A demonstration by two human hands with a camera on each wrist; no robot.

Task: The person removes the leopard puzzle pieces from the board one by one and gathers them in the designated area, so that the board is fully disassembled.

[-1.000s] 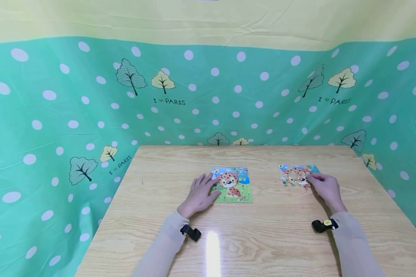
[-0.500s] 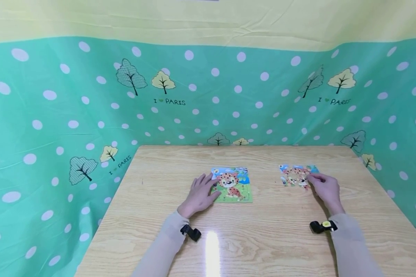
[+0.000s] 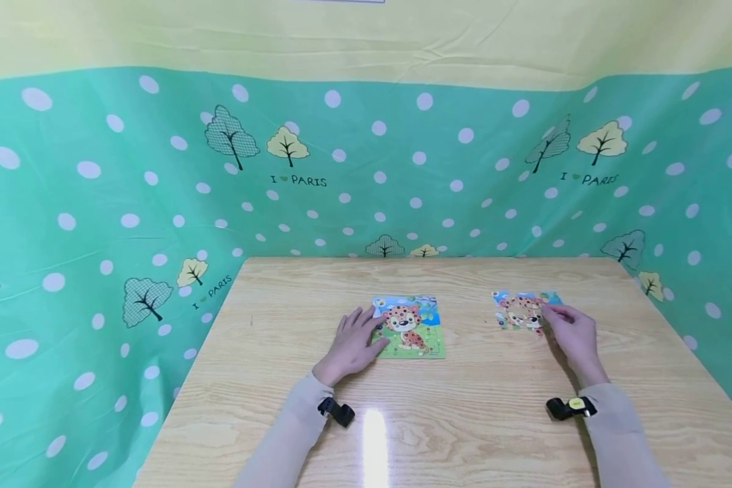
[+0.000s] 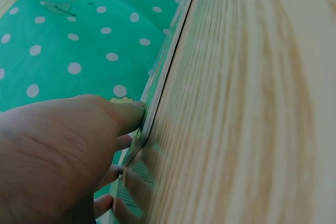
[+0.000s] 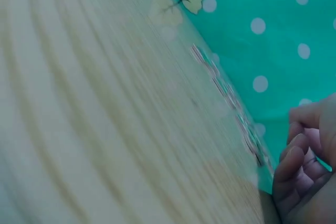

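Note:
A square picture board [image 3: 430, 346] with a spotted leopard cub lies flat near the middle of the table. My left hand [image 3: 355, 342] rests at its left side, fingers spread and thumb on the lower left part. From the left wrist, the thumb touches the edge of that board [image 4: 166, 69]. To the right lies a smaller, uneven-edged leopard puzzle [image 3: 512, 320] of joined pieces. My right hand [image 3: 576, 335] pinches at its right side, thumb and forefinger together on a puzzle piece mostly hidden by the fingers. The right wrist view shows curled fingers beside the puzzle's edge [image 5: 231, 100].
Both things lie on a light wood table [image 3: 463, 420]. A green polka-dot cloth [image 3: 390, 176] with printed trees hangs behind the table and along both sides. Bare wood lies between the board and the puzzle.
My right hand shifts only slightly at the puzzle's right side, its wrist tilting a little. My left hand and the board stay as they were.

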